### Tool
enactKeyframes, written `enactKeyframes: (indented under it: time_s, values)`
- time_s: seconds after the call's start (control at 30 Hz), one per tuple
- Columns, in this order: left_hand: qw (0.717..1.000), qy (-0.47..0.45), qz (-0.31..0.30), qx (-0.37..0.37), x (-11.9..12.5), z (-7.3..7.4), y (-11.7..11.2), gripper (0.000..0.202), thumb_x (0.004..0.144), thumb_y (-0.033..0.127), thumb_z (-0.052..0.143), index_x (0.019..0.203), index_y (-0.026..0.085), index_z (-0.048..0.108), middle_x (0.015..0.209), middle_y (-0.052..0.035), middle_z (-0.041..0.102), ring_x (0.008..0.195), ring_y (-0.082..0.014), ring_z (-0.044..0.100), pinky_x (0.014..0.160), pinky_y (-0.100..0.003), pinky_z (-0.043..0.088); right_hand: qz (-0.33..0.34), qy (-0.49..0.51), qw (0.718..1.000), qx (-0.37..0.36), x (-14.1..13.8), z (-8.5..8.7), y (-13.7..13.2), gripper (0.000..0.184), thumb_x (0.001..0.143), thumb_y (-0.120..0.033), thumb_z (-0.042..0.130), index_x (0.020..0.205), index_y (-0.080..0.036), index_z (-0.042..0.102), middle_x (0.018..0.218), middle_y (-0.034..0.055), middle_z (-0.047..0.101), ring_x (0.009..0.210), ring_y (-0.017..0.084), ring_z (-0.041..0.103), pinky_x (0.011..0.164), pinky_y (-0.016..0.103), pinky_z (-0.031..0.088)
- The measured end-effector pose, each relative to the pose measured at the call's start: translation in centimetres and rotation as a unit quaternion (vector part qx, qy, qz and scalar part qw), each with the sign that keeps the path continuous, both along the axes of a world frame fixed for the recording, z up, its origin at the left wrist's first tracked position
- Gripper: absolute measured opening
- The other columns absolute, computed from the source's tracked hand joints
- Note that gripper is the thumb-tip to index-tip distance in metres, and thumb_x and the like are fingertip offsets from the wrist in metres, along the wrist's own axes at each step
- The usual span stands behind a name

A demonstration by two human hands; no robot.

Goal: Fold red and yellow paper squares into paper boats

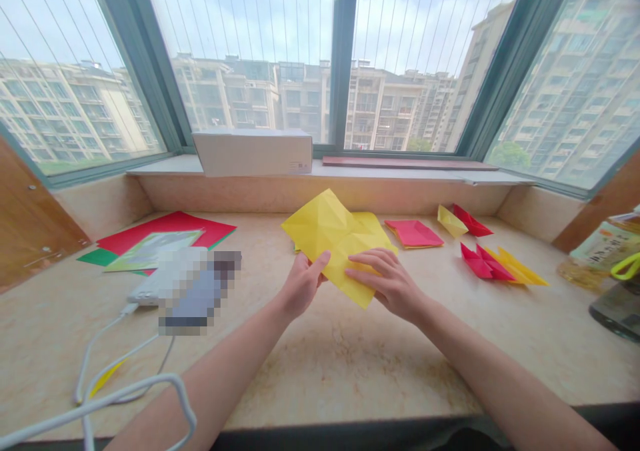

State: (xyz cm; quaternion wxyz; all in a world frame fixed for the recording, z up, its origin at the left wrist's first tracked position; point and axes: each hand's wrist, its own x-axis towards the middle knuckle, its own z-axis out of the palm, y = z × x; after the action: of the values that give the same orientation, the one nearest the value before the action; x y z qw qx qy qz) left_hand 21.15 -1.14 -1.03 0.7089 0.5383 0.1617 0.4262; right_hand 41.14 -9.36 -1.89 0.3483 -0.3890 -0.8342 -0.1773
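Nearest, at near-left edge of beige stone worktop (350, 358): white looped cable (160, 379). Beyond, mid-worktop, straight ahead of both wrists: creased yellow square paper sheet (333, 238), partly folded, long axis slanting far-left to near-right. Pinched at left edge by left hand (300, 284); pressed down under spread right hand (387, 281), both equally near.

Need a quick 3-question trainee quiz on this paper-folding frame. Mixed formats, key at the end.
1. True or false: the left hand pinches an edge of the yellow sheet between thumb and fingers.
2. What stands on the window sill behind the sheet? A) white box B) blue cup C) black lamp
3. Short answer: what colour is the flat folded piece lying on the counter just beyond the right hand?

Key: 1 true; 2 A; 3 red.
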Motion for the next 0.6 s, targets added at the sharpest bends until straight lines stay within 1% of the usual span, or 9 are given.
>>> enactKeyframes:
  time_s: [0.17,0.3,0.37,0.47,0.53,0.6]
  values:
    - [1.000,0.000,-0.030,-0.004,0.12,-0.36,-0.22,0.045,0.087,0.035,0.065,0.128,0.018,0.059,0.119,-0.0142,0.069,0.116,-0.0304,0.062,0.096,-0.045,0.053,0.008,0.050,0.999,-0.016,0.25,-0.02,0.10,0.036,0.096,-0.015,0.049,0.125,-0.031,0.063,0.126,0.0058,0.067,0.116,0.024,0.058,0.098,0.046,0.044]
    - [0.998,-0.017,-0.067,-0.012,0.11,-0.32,-0.48,0.042,0.088,0.034,0.064,0.126,0.018,0.061,0.127,-0.0136,0.066,0.121,-0.0315,0.059,0.102,-0.048,0.049,0.014,0.119,0.993,-0.021,-0.11,0.22,0.09,0.022,0.093,-0.021,0.056,0.111,-0.028,0.068,0.115,0.0067,0.071,0.108,0.025,0.062,0.094,0.045,0.046]
    - [0.996,-0.027,-0.088,-0.006,0.04,-0.29,-0.54,0.041,0.089,0.033,0.064,0.126,0.017,0.061,0.130,-0.0133,0.064,0.124,-0.0321,0.057,0.105,-0.051,0.046,0.008,0.169,0.985,-0.031,-0.32,0.42,0.08,0.014,0.092,-0.024,0.060,0.102,-0.026,0.070,0.108,0.0071,0.073,0.101,0.024,0.065,0.090,0.043,0.049]
    - [0.992,-0.031,-0.120,0.030,-0.07,-0.29,-0.61,0.041,0.088,0.031,0.065,0.126,0.017,0.062,0.134,-0.0138,0.062,0.128,-0.0334,0.053,0.110,-0.053,0.040,-0.006,0.245,0.968,-0.053,-0.44,0.55,0.10,0.010,0.093,-0.026,0.060,0.093,-0.024,0.070,0.097,0.0069,0.073,0.090,0.022,0.066,0.081,0.039,0.052]
    - [0.989,-0.019,-0.131,0.059,-0.10,-0.34,-0.70,0.043,0.085,0.030,0.070,0.125,0.017,0.062,0.135,-0.0138,0.060,0.130,-0.0337,0.051,0.111,-0.052,0.037,-0.017,0.283,0.956,-0.075,-0.39,0.43,0.16,0.010,0.092,-0.028,0.060,0.092,-0.023,0.069,0.092,0.0062,0.073,0.086,0.022,0.067,0.076,0.036,0.052]
    - [0.989,-0.002,-0.124,0.075,-0.04,-0.42,-0.80,0.046,0.081,0.027,0.074,0.124,0.019,0.063,0.136,-0.0129,0.060,0.130,-0.0325,0.051,0.111,-0.050,0.037,-0.030,0.313,0.944,-0.104,-0.29,0.15,0.26,0.012,0.093,-0.029,0.059,0.095,-0.023,0.069,0.092,0.0053,0.074,0.085,0.022,0.068,0.075,0.034,0.052]
